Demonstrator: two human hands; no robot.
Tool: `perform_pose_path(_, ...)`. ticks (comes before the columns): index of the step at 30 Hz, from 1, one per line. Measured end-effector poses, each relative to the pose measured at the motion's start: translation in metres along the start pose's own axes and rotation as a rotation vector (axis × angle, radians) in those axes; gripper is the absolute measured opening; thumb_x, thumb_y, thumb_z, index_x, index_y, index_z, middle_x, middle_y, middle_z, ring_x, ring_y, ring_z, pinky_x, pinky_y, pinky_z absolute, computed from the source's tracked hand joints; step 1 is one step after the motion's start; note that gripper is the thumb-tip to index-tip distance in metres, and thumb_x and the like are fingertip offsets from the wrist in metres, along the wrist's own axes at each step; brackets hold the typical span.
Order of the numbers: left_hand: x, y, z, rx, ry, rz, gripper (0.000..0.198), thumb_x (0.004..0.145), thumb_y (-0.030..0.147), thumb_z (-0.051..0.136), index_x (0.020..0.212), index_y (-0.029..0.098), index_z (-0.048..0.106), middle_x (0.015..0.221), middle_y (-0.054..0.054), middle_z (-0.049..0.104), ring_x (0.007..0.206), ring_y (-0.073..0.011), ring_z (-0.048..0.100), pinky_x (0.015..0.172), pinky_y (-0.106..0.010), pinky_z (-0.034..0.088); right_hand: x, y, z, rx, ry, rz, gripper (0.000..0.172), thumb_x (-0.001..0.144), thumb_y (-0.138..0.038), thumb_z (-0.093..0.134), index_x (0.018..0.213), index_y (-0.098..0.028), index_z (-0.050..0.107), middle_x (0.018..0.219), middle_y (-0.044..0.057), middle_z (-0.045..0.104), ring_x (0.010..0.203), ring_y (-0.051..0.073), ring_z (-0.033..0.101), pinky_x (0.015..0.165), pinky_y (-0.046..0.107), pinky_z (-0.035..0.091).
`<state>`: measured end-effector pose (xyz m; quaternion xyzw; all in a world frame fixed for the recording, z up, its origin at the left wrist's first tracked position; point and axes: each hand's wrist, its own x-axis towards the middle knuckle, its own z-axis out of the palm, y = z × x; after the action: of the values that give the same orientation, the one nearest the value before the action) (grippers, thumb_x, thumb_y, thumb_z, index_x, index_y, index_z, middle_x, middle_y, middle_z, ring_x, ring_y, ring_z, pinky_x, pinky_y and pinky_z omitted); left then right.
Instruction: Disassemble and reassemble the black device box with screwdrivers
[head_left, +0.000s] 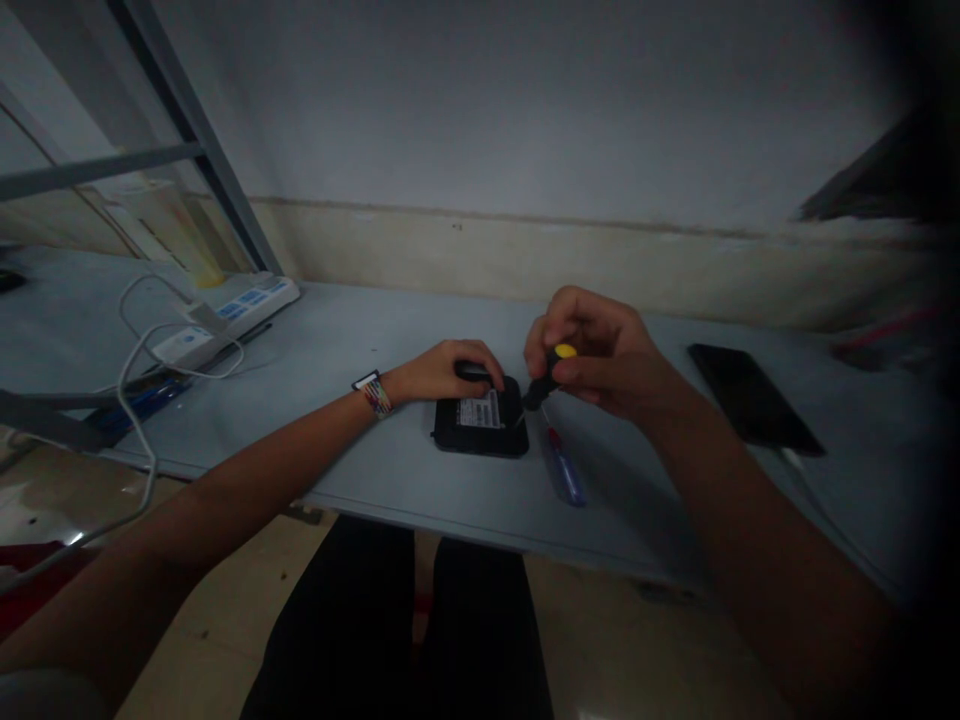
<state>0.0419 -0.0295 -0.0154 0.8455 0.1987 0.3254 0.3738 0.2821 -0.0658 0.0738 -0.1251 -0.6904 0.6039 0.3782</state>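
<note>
A flat black electronic box point(446, 437) with a white printed label lies on the table. My left hand point(456, 368) is over its far left part, thumb and fingers curled on it and holding it down. A dark rounded part shows between the thumb and fingers; I cannot tell what it is. Above the right side of the box, my right hand point(592, 350) grips a short black screwdriver point(541, 388) with a yellow handle end. Its thin shaft slants down toward the box; whether the tip touches is too blurred to tell. A second screwdriver point(566, 472), with a clear bluish handle and red collar, lies beside the box.
On the right lies a black phone point(754, 398) with a white cable. A white power strip point(232, 322) with plugs and cables is at the left, near a metal frame post point(225, 170) and a yellowish clear container point(176, 235). The wall borders the table's point(375, 490) far edge.
</note>
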Motion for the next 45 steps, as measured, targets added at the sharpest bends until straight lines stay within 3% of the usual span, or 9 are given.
perform_pose_path(4, 0.0, 0.0, 0.0, 0.004, -0.003, -0.018, 0.017, 0.093, 0.02, 0.072, 0.107, 0.02, 0.082, 0.115, -0.008, 0.078, 0.111, -0.0213, 0.073, 0.107, -0.041, 0.053, -0.002, 0.002, -0.002, 0.051, -0.041, 0.039, 0.025, 0.091, -0.039, 0.088, 0.1, -0.018, 0.078, 0.088, 0.004, 0.078, 0.046, 0.003, 0.048, 0.038, 0.017, 0.031)
perform_pose_path(11, 0.001, 0.0, 0.001, -0.01, 0.001, -0.013, 0.017, 0.092, 0.019, 0.072, 0.105, 0.021, 0.083, 0.112, -0.008, 0.078, 0.108, -0.02, 0.073, 0.103, -0.038, 0.054, 0.001, 0.0, -0.002, -0.026, 0.01, -0.064, 0.029, 0.079, -0.024, 0.098, 0.079, -0.02, 0.069, 0.081, 0.002, 0.078, 0.067, 0.013, 0.071, 0.058, 0.023, 0.057)
perform_pose_path(14, 0.001, 0.001, 0.001, -0.022, 0.005, -0.018, 0.017, 0.092, 0.019, 0.072, 0.104, 0.022, 0.083, 0.111, -0.008, 0.078, 0.108, -0.0206, 0.072, 0.103, -0.04, 0.054, 0.001, 0.003, -0.004, -0.022, 0.008, -0.037, 0.031, 0.078, -0.024, 0.098, 0.084, -0.02, 0.068, 0.075, 0.001, 0.077, 0.063, 0.012, 0.069, 0.055, 0.021, 0.054)
perform_pose_path(20, 0.001, 0.002, 0.0, -0.029, 0.007, -0.053, 0.017, 0.089, 0.02, 0.074, 0.103, 0.022, 0.083, 0.113, -0.008, 0.077, 0.11, -0.0213, 0.073, 0.107, -0.041, 0.054, -0.005, 0.005, -0.012, 0.06, -0.05, 0.036, 0.016, 0.096, -0.035, 0.083, 0.101, -0.019, 0.082, 0.091, 0.005, 0.078, 0.046, 0.003, 0.047, 0.038, 0.016, 0.029)
perform_pose_path(27, 0.002, 0.004, 0.0, 0.001, -0.006, -0.065, 0.016, 0.091, 0.02, 0.073, 0.104, 0.022, 0.083, 0.113, -0.008, 0.077, 0.111, -0.0212, 0.072, 0.107, -0.042, 0.054, 0.0, -0.003, -0.012, -0.063, 0.026, -0.053, 0.021, 0.081, -0.024, 0.095, 0.078, -0.021, 0.074, 0.082, 0.003, 0.077, 0.064, 0.013, 0.07, 0.054, 0.023, 0.055)
perform_pose_path(32, 0.002, 0.004, 0.001, -0.014, 0.001, -0.08, 0.018, 0.09, 0.017, 0.073, 0.104, 0.023, 0.083, 0.112, -0.007, 0.078, 0.109, -0.0205, 0.072, 0.106, -0.043, 0.054, -0.002, -0.001, -0.01, -0.007, -0.032, 0.037, 0.023, 0.085, -0.03, 0.093, 0.095, -0.022, 0.075, 0.078, 0.002, 0.078, 0.057, 0.01, 0.063, 0.046, 0.019, 0.045)
perform_pose_path(37, 0.002, 0.003, 0.0, -0.014, 0.002, -0.092, 0.017, 0.089, 0.017, 0.075, 0.104, 0.022, 0.082, 0.113, -0.007, 0.078, 0.112, -0.0212, 0.072, 0.109, -0.043, 0.054, -0.007, 0.001, -0.019, 0.026, -0.098, 0.06, 0.014, 0.096, -0.032, 0.081, 0.102, -0.019, 0.083, 0.099, 0.005, 0.074, 0.048, 0.003, 0.048, 0.038, 0.018, 0.032)
perform_pose_path(41, 0.002, 0.002, 0.0, -0.001, -0.012, -0.064, 0.018, 0.09, 0.018, 0.072, 0.105, 0.02, 0.082, 0.114, -0.009, 0.078, 0.113, -0.0208, 0.072, 0.11, -0.041, 0.053, -0.006, 0.001, -0.023, 0.0, -0.077, 0.016, 0.006, 0.091, -0.023, 0.086, 0.093, -0.02, 0.081, 0.102, 0.005, 0.072, 0.053, 0.004, 0.053, 0.039, 0.016, 0.034)
perform_pose_path(45, 0.002, 0.001, 0.0, -0.001, -0.01, -0.071, 0.018, 0.091, 0.018, 0.072, 0.106, 0.021, 0.082, 0.115, -0.008, 0.077, 0.112, -0.0204, 0.072, 0.108, -0.041, 0.053, -0.003, 0.001, -0.017, -0.037, -0.072, -0.017, 0.018, 0.086, -0.026, 0.091, 0.087, -0.02, 0.074, 0.094, 0.004, 0.075, 0.065, 0.01, 0.065, 0.052, 0.019, 0.051)
